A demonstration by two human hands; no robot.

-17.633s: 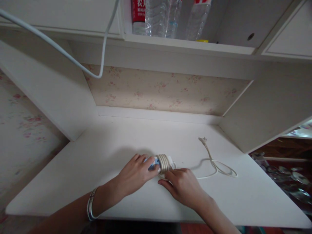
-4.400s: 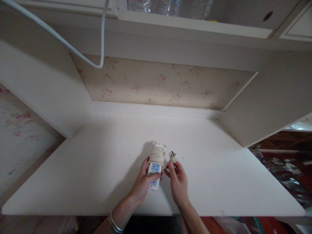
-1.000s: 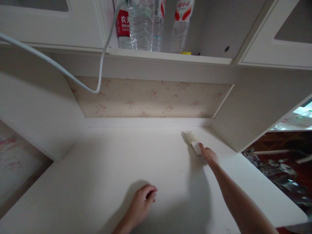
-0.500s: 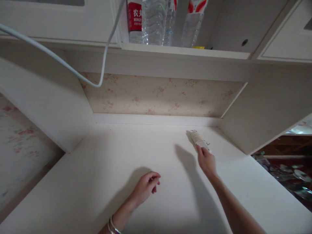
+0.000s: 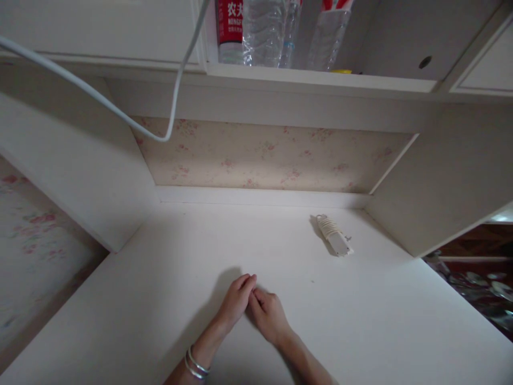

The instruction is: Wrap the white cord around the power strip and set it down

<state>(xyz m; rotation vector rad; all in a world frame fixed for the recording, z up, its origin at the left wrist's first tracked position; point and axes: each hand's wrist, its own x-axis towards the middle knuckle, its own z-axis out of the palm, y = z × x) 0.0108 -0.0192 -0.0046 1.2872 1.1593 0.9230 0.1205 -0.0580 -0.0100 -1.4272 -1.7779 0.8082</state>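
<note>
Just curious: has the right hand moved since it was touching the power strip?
Yes. The right hand has come back toward the desk's near edge, beside the left hand, apart from the power strip.

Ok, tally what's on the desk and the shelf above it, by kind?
Power strip with its cord wound round it, on the desk: 1
Hanging white cable: 1
Plastic bottles on the shelf: at least 3, tops cropped
Total: 5

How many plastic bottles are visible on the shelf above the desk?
3, side by side on the shelf: a red-labelled bottle at left, a clear bottle in the middle, another bottle at right. Their tops are cut off; more may be hidden behind.
</note>
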